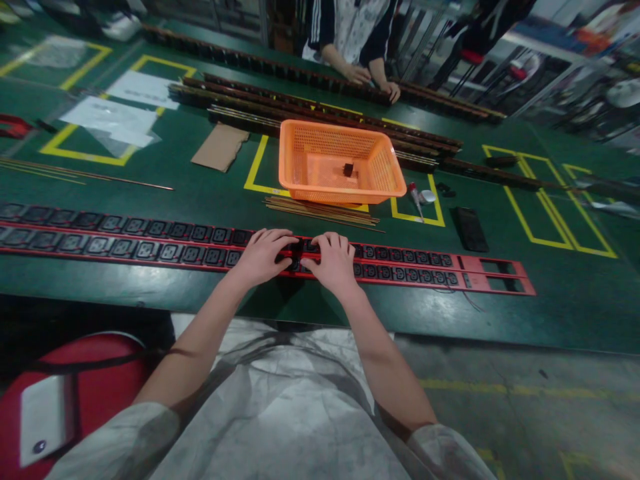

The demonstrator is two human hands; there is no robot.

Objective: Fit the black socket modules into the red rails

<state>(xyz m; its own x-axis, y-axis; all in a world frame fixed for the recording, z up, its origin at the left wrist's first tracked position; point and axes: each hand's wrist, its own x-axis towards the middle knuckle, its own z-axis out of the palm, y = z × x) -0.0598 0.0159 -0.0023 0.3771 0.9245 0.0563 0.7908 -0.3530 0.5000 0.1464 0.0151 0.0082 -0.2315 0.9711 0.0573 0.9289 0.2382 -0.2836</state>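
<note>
Filling most of the view, the green table (215,200) carries a pair of red strips (217,247) along its near edge, flat, side by side, ends running well L and R of the person. Prob. stiff lengthwise, maybe metal; likely awkward more than heavy, with some flex at mid-span if lifted there. Best hold: outer edges, hands spread wide, thumbs off the inserts. The orange basket (340,195) sits just beyond, prob. light, bendy plastic; rim's the grip.

And the hands: L hand (263,257) and R hand (334,260) face each other at approx. mid-length, fingers bent, fingertips down on the strips, thumbs apart from the index fingers. Dark gap btwn; can't tell if anything's pinched. Smallest now, the black sockets (171,253): prob. hard, smooth plastic, a bit slick, so take 'em by the side walls.
</note>
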